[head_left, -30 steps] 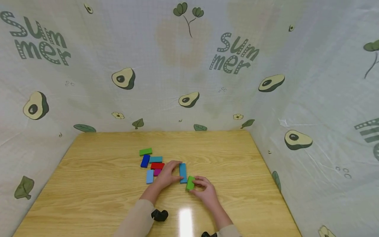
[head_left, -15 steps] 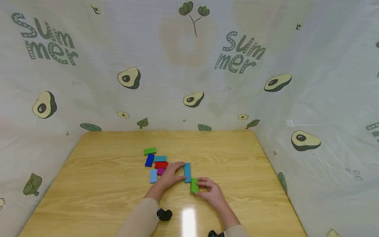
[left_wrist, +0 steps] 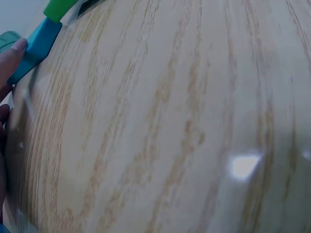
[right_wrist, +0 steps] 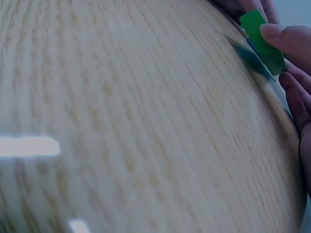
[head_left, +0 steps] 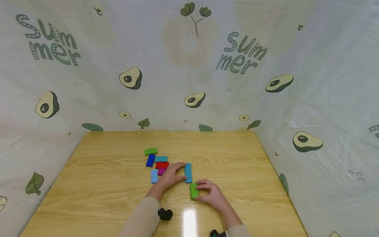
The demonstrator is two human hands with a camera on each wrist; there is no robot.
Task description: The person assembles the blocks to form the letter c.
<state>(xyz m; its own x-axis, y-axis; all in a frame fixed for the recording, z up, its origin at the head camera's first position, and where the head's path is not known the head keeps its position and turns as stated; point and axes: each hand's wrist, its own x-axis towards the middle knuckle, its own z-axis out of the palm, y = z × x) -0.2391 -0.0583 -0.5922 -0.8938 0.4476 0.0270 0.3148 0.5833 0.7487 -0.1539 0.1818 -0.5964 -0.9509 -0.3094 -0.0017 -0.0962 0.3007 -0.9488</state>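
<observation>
In the head view my left hand (head_left: pixel 170 177) holds a blue block (head_left: pixel 188 172) lengthwise, thumb at its near end and a finger at its far end. The block lies on the wooden table (head_left: pixel 124 207). My right hand (head_left: pixel 214 195) pinches a green block (head_left: pixel 193 191) by its ends, close to the blue block's near end; whether the two touch I cannot tell. The left wrist view shows part of the blue block (left_wrist: pixel 41 42) beside the green one (left_wrist: pixel 59 7). A thumb presses the green block (right_wrist: pixel 257 31) in the right wrist view.
Left of my left hand lie several loose blocks: green (head_left: pixel 151 151), dark blue (head_left: pixel 150 160), teal (head_left: pixel 161 159), red (head_left: pixel 162 165), magenta (head_left: pixel 161 171) and light blue (head_left: pixel 154 176). A patterned cloth (head_left: pixel 165 108) rises behind the table and along its sides.
My right hand has drawn the green block nearer to me, below the blue block's near end, and straightened it. The left hand keeps its hold. The head view has shifted slightly.
</observation>
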